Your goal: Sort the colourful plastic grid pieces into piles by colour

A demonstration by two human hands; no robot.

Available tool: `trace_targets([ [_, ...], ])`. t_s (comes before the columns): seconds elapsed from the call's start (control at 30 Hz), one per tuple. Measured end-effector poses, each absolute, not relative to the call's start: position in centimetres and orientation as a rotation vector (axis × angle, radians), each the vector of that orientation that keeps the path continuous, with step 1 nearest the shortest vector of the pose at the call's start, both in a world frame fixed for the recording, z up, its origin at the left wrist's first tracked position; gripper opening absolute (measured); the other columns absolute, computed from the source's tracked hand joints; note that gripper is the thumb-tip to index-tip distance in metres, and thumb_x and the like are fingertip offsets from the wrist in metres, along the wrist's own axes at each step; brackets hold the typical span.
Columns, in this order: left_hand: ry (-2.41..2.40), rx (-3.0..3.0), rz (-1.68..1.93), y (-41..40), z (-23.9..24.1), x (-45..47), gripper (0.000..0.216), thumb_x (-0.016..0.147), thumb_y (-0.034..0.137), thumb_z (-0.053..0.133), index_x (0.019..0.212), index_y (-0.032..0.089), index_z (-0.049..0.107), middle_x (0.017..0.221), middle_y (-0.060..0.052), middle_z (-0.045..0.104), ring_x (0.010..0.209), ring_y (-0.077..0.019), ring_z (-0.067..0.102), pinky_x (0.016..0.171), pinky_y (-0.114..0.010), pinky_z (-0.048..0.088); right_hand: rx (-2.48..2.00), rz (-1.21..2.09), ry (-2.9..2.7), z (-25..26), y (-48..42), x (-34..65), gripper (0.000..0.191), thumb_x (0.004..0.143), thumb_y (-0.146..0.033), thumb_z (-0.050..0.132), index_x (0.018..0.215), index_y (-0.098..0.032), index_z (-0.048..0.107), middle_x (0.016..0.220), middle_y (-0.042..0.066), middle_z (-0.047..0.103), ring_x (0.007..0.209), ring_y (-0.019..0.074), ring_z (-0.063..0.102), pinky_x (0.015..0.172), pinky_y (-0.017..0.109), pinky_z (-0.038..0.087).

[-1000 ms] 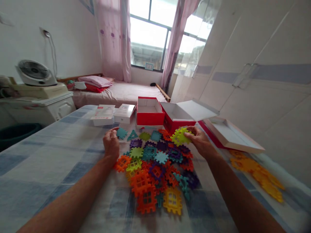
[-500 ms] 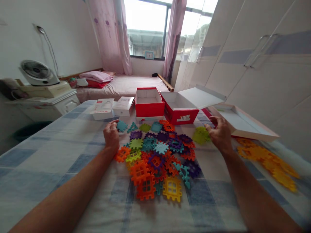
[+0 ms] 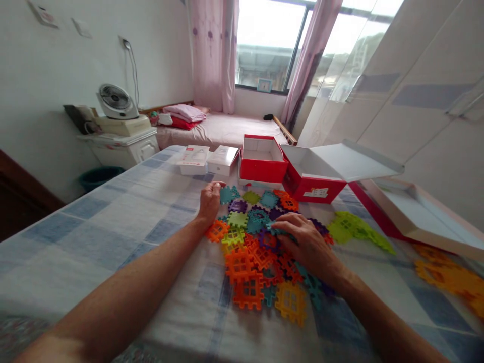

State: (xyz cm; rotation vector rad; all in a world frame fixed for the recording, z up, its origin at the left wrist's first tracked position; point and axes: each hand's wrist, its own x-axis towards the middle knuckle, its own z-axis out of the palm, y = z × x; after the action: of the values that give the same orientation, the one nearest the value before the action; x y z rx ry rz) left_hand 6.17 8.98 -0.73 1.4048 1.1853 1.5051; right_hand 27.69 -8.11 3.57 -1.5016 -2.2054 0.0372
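Observation:
At the far left edge of the pile, my left hand (image 3: 210, 202) is closed, its fingertips at a teal notched square piece (image 3: 226, 194). My right hand (image 3: 308, 242) reaches over the middle of the pile, palm down with fingers stretched. Its fingertips touch a light-blue notched piece (image 3: 273, 228), which they partly cover. Around them lie overlapping plastic interlocking pieces: orange window squares (image 3: 247, 292), a yellow window square (image 3: 291, 302), a purple square (image 3: 237, 206) and a lime square (image 3: 237, 219). To the right, green pieces (image 3: 351, 229) lie grouped on the cloth.
Behind the pile stand two white boxes (image 3: 194, 160), an open red box (image 3: 262, 169) and a red box with raised lid (image 3: 313, 186). A shallow box tray (image 3: 434, 206) sits at right, with orange-yellow pieces (image 3: 449, 277) before it. A checked cloth (image 3: 113, 222) covers the table.
My right hand has let go of a green piece among the green ones at right and moved left onto the pile. My left hand stays by the teal piece. The view has turned left.

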Motion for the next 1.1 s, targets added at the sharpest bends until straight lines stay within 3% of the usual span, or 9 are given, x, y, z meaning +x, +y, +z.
trace_targets([
  [0.13, 1.202, 1.432, 1.512, 9.0, -0.7, 6.2, 0.031, 0.078, 0.034, 0.041, 0.079, 0.016, 0.066, 0.073, -0.004, 0.063, 0.067, -0.0162, 0.053, 0.062, -0.027, 0.041, -1.446, 0.045, -2.259, 5.2, -7.7, 25.0, 0.025, 0.088, -0.029, 0.053, 0.112, -0.024, 0.06, 0.12, 0.006, 0.058, 0.118, 0.0202, 0.046, 0.1, 0.04, 0.034],
  [0.27, 1.205, 1.447, 1.526, 8.9, -0.7, 6.2, 0.031, 0.08, 0.034, 0.041, 0.081, 0.016, 0.066, 0.077, -0.005, 0.065, 0.075, -0.0178, 0.057, 0.068, -0.029, 0.044, -1.402, 0.17, -2.476, 5.8, -6.4, 21.0, 0.058, 0.078, -0.048, 0.063, 0.129, -0.025, 0.049, 0.136, 0.008, 0.048, 0.128, 0.0274, 0.035, 0.102, 0.045, 0.03],
  [0.33, 1.213, 1.454, 1.525, 8.9, -0.8, 6.2, 0.031, 0.081, 0.033, 0.04, 0.081, 0.016, 0.066, 0.078, -0.005, 0.065, 0.076, -0.0181, 0.058, 0.07, -0.029, 0.045, -1.47, 0.207, -2.52, 5.5, -5.4, 19.7, 0.067, 0.074, -0.053, 0.064, 0.13, -0.022, 0.048, 0.136, 0.012, 0.047, 0.125, 0.0305, 0.039, 0.098, 0.047, 0.032],
  [0.43, 1.224, 1.465, 1.523, 9.0, -0.8, 6.2, 0.031, 0.082, 0.032, 0.04, 0.08, 0.016, 0.066, 0.08, -0.005, 0.066, 0.078, -0.0183, 0.058, 0.072, -0.03, 0.045, -1.571, 0.193, -2.523, 5.3, -4.1, 19.0, 0.054, 0.079, -0.049, 0.06, 0.123, -0.02, 0.053, 0.127, 0.013, 0.055, 0.116, 0.0294, 0.048, 0.092, 0.045, 0.035],
  [0.6, 1.239, 1.518, 1.521, 9.1, -0.8, 6.2, 0.032, 0.083, 0.029, 0.038, 0.079, 0.016, 0.067, 0.086, -0.007, 0.066, 0.081, -0.0185, 0.058, 0.075, -0.03, 0.045, -1.557, -0.001, -2.586, 5.6, -3.5, 18.9, 0.022, 0.091, -0.028, 0.046, 0.107, -0.02, 0.058, 0.106, 0.008, 0.065, 0.099, 0.0226, 0.059, 0.086, 0.036, 0.036],
  [0.8, 1.253, 1.538, 1.508, 9.0, -0.6, 6.2, 0.033, 0.083, 0.029, 0.037, 0.079, 0.015, 0.067, 0.085, -0.008, 0.065, 0.078, -0.0191, 0.058, 0.074, -0.032, 0.044, -1.731, -0.263, -2.451, 5.2, -3.1, 19.6, 0.026, 0.094, -0.019, 0.033, 0.106, -0.018, 0.056, 0.095, 0.008, 0.068, 0.082, 0.0187, 0.063, 0.074, 0.028, 0.039],
  [0.97, 1.245, 1.526, 1.512, 8.9, -0.5, 6.2, 0.029, 0.082, 0.028, 0.04, 0.076, 0.017, 0.066, 0.083, -0.006, 0.065, 0.078, -0.0184, 0.057, 0.075, -0.031, 0.044, -1.745, -0.131, -2.166, 4.7, -2.4, 21.6, 0.023, 0.092, -0.028, 0.039, 0.102, -0.022, 0.059, 0.102, 0.005, 0.066, 0.086, 0.0176, 0.062, 0.072, 0.026, 0.041],
  [1.1, 1.242, 1.519, 1.512, 8.9, -0.5, 6.2, 0.03, 0.081, 0.028, 0.04, 0.076, 0.017, 0.066, 0.085, -0.006, 0.065, 0.081, -0.0188, 0.057, 0.078, -0.031, 0.043, -1.622, -0.068, -1.945, 5.5, -2.3, 23.3, 0.023, 0.088, -0.027, 0.044, 0.099, -0.02, 0.062, 0.096, 0.006, 0.062, 0.081, 0.0165, 0.06, 0.073, 0.026, 0.043],
])
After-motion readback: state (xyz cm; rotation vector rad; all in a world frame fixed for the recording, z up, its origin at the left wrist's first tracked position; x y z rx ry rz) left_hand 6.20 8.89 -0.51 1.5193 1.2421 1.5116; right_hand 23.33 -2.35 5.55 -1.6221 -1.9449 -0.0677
